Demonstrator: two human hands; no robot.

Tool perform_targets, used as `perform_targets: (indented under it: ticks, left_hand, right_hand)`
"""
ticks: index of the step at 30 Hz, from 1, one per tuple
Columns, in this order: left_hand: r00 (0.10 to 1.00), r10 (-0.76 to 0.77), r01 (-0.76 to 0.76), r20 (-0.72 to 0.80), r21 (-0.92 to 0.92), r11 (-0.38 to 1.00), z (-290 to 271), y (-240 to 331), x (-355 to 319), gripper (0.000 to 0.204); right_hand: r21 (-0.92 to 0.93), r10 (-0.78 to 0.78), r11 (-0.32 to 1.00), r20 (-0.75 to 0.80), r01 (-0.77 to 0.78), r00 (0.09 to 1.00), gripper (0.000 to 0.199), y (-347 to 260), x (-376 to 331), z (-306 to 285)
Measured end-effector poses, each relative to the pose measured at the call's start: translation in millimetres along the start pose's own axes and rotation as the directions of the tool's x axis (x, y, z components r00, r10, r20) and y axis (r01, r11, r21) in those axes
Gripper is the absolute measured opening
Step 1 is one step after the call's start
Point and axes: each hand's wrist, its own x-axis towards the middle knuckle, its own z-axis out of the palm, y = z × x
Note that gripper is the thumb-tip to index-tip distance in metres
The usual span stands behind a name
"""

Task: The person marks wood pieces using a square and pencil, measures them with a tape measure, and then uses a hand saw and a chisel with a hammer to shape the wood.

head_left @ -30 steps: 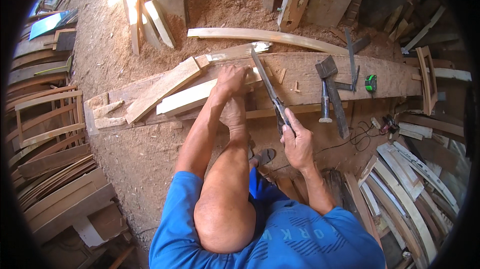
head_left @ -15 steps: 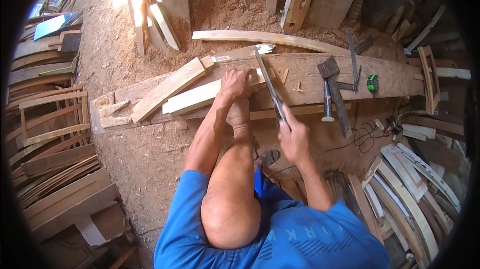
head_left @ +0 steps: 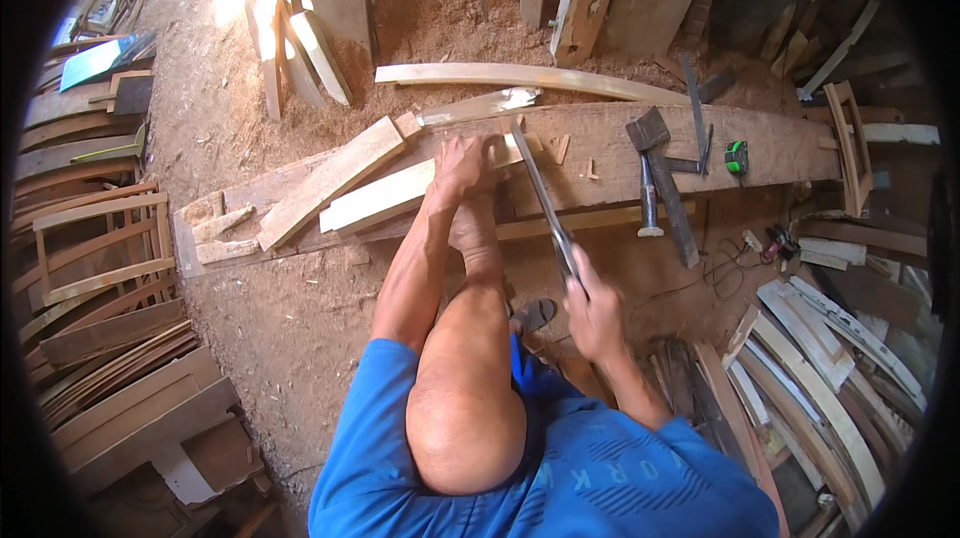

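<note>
My left hand [head_left: 460, 160] is closed over a pale squared length of wood [head_left: 385, 196], pressing it onto a long, thick bench plank [head_left: 780, 143]. My bare foot [head_left: 474, 228] bears on the same wood just beside that hand. In my right hand [head_left: 593, 310] is a handsaw [head_left: 541, 186], gripped by its handle, which my fingers mostly hide. Its narrow blade slants up and left, crossing the wood near its right end. A small offcut [head_left: 562, 149] and chips lie on the plank right of the blade.
On the plank's right lie a hammer [head_left: 649, 128], a chisel [head_left: 649, 210], a metal square [head_left: 698, 143] and a green-black tape measure [head_left: 737, 158]. A flat board [head_left: 335, 181] rests at the left. A curved strip [head_left: 520, 75] lies behind. Stacked frames [head_left: 100, 248] and timber [head_left: 815, 388] flank both sides.
My right hand has drawn back toward my body, pulling the saw down and slightly right. My left hand and foot stay on the wood. The whole view has shifted a little.
</note>
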Motion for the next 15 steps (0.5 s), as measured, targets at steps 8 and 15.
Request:
perform_targets:
  ticks: [8, 15]
  left_hand:
    - [0.994, 0.109, -0.109, -0.017, 0.025, 0.994, 4, 13, 10, 0.038]
    - [1.0, 0.007, -0.006, -0.012, 0.044, 0.999, 9, 0, 5, 0.041]
  right_hand:
    - [-0.175, -0.246, 0.96, -0.153, 0.218, 0.957, 0.047, 27, 122, 43]
    - [-0.06, -0.03, 0.998, -0.011, 0.029, 0.999, 0.049, 28, -17, -1]
